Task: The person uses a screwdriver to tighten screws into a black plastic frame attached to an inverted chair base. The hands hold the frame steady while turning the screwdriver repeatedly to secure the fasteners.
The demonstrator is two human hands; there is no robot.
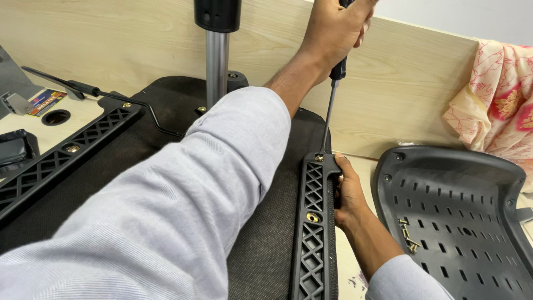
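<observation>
Armrest bracket point(313, 222) is getting its end screw point(319, 158) driven: left hand point(336, 30) fisting the screwdriver point(331, 105), right hand point(348, 194) clamping the bracket edge; next, centre screw point(312, 217) probably.

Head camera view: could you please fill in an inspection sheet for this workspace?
Surface: pale wooden board, partly bare.
Job's things: upturned chair seat; black lattice armrest bracket; screwdriver tip on its top screw.
Clutter: loose screws in a black perforated backrest shell.
Grips: left hand wraps the screwdriver handle; right hand clasps the bracket edge.
Cables: thin black lever rod.
Surroundings: pink patterned cloth; chrome column.
</observation>
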